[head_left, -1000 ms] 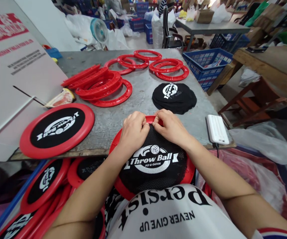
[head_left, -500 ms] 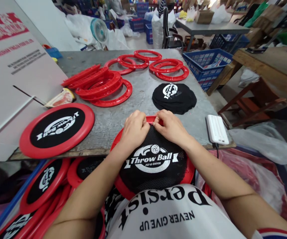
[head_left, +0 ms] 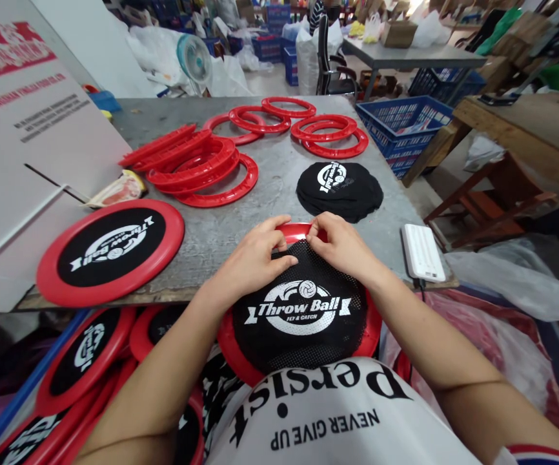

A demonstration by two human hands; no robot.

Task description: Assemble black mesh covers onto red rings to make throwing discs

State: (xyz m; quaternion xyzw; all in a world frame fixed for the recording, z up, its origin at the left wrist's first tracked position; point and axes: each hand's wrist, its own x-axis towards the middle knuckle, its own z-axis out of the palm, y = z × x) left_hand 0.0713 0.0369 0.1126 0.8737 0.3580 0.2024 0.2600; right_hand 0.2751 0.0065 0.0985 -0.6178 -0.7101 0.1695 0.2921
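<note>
While right hand point(head_left: 337, 244) pinches far edge of black Throw Ball mesh point(head_left: 299, 349), left hand point(head_left: 259, 255) lies beside it, thumb and fingertips apart. Mesh sits within red plastic ring point(head_left: 238, 358) at near edge of table; white printed shirt point(head_left: 328, 420) hides part of rim. Just beyond: stacked black fabric discs point(head_left: 357, 201). Leftward: red-rimmed disc point(head_left: 110, 252), piled red rings point(head_left: 212, 201). Right corner: white power-bank-like box point(head_left: 423, 252). Tabletop point(head_left: 279, 181) grey, scuffed. Past it: blue crate point(head_left: 399, 144), black office chair point(head_left: 325, 58), turquoise fan point(head_left: 193, 59).
</note>
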